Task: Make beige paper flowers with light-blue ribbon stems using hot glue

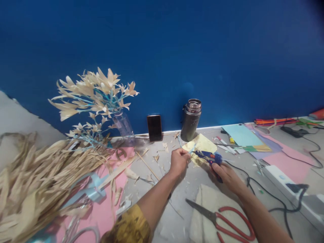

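Observation:
My right hand is wrapped round the handle of a blue hot glue gun, whose nozzle points left. In my left hand, thumb and fingers pinch a thin light-blue stem close to that nozzle; whether the two touch I cannot tell. Beneath them lies a crumpled pale-yellow sheet. Below the right hand, red-handled scissors rest partly on a folded cream cloth.
Dried-husk flowers stand in a clear vase at left, above heaped husks. A phone and an uncapped flask stand by the blue wall. Cables run to a power strip at right, near coloured paper.

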